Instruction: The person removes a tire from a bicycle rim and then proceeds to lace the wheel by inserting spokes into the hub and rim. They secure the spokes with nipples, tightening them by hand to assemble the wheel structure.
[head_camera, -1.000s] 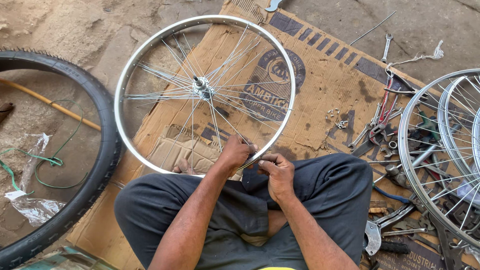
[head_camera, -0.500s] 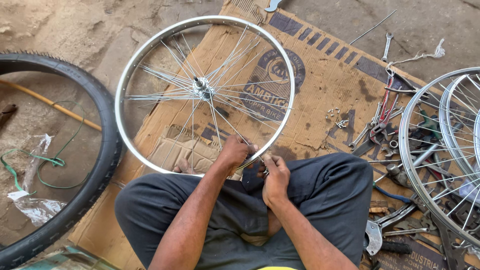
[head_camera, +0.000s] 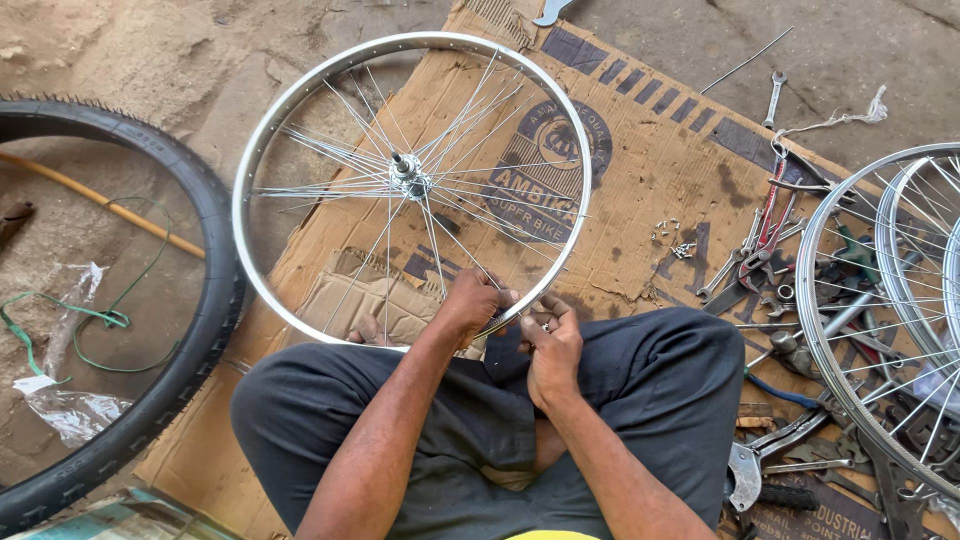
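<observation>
Flattened brown cardboard (head_camera: 650, 190) covers the dirt floor, carrying a silver spoked bicycle wheel (head_camera: 300, 100) lying flat before the seated person. Left hand (head_camera: 470, 303) is clamped on its near rim; right hand (head_camera: 552, 345) pinches something small just beside it. Black rubber tyre (head_camera: 205, 300) lies left.

Spoked wheel (head_camera: 300, 130) on cardboard (head_camera: 650, 190); tyre (head_camera: 200, 260) left; tools (head_camera: 770, 250), more wheels (head_camera: 850, 300) right.
</observation>
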